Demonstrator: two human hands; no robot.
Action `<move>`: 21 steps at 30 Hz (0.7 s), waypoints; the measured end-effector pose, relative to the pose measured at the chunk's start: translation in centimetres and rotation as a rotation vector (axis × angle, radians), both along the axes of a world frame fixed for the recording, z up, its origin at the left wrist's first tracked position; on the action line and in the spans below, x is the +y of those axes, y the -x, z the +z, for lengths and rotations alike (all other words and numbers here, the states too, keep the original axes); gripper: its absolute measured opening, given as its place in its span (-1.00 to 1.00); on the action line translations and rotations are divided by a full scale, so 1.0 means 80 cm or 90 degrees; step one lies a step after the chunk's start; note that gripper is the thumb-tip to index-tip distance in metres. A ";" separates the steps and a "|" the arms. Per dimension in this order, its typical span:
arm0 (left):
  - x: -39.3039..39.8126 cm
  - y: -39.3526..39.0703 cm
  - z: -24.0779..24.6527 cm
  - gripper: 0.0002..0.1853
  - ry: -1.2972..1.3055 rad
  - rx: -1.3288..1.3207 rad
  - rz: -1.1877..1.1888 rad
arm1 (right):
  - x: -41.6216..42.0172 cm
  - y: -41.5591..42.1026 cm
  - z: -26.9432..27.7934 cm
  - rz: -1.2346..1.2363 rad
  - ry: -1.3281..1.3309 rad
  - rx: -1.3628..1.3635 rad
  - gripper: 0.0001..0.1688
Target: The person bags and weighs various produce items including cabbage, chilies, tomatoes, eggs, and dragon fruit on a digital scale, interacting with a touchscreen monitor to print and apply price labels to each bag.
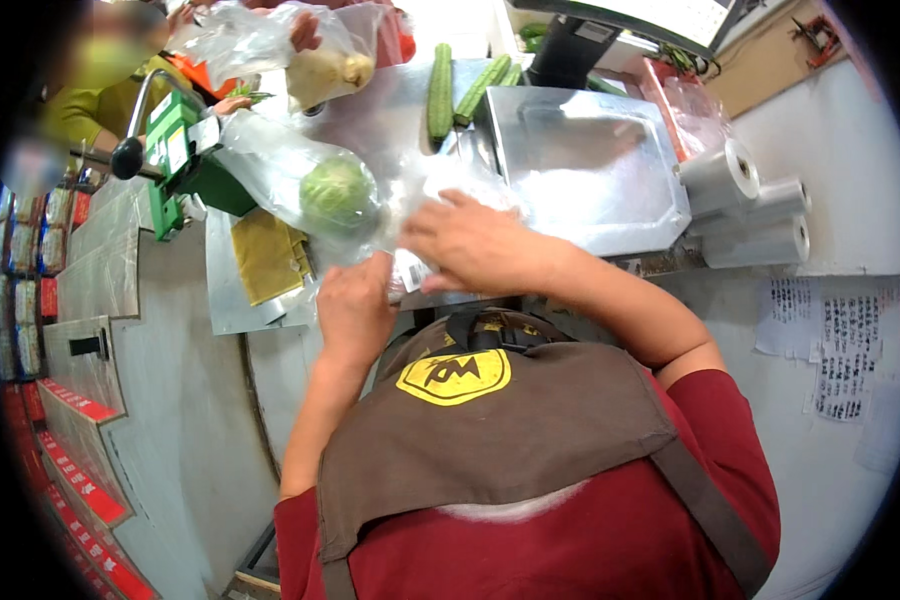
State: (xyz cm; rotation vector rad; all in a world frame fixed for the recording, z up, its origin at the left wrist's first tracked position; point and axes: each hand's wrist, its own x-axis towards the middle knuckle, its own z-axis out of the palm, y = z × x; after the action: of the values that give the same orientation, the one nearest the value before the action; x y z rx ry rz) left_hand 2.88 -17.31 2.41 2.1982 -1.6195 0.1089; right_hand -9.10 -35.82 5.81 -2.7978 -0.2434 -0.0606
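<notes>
At the near edge of the metal counter (367,135), a clear plastic bag (457,176) lies between my hands. A white barcode label (414,274) shows on it; the contents are blurred and partly covered. The curled fingers of my left hand (358,304) hold the bag's near left part. My right hand (469,244) lies across the bag from the right, thumb beside the label, and whether it grips is hidden. Just beyond my left hand, a round green cabbage (337,191) sits in another clear bag (262,154).
A green bag-sealing device (172,142) with a black-knobbed lever stands left, above a yellow cloth (266,259). Ridged green gourds (441,94) lie beyond a metal weighing platform (585,172). Film rolls (720,176) stand right. Across the counter, a person's hand (232,105) is near bagged produce (330,75).
</notes>
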 end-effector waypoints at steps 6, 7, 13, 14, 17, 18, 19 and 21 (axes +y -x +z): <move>0.052 -0.002 -0.027 -0.48 -0.009 0.057 0.106 | -0.030 -0.028 0.004 -0.060 -0.088 -0.065 -0.31; 0.063 -0.002 -0.034 -0.45 -0.012 0.066 0.132 | -0.046 -0.037 0.015 -0.144 -0.171 -0.125 -0.38; 0.120 -0.013 -0.102 -0.71 -0.017 0.154 0.284 | -0.055 -0.109 -0.061 -0.189 -0.094 -0.082 -0.16; 0.132 -0.010 -0.112 -0.74 -0.028 0.162 0.316 | -0.044 -0.134 -0.077 -0.200 -0.124 -0.094 -0.14; 0.168 -0.005 -0.138 -0.71 -0.027 0.171 0.358 | -0.013 -0.222 -0.106 -0.270 -0.195 -0.104 -0.12; 0.178 -0.002 -0.141 -0.71 -0.039 0.180 0.394 | -0.006 -0.248 -0.108 -0.312 -0.207 -0.096 -0.16; 0.187 0.000 -0.142 -0.71 -0.050 0.188 0.426 | -0.001 -0.266 -0.113 -0.359 -0.218 -0.088 -0.19; 0.208 0.002 -0.146 -0.69 -0.064 0.211 0.494 | 0.003 -0.287 -0.131 -0.351 -0.264 0.067 -0.39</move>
State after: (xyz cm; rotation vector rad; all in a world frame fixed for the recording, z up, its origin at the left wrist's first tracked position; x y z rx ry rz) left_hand 2.71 -0.67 -9.24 2.6266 -0.5564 -0.1185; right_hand 13.87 -35.54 -4.67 -2.3624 0.5111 -0.0815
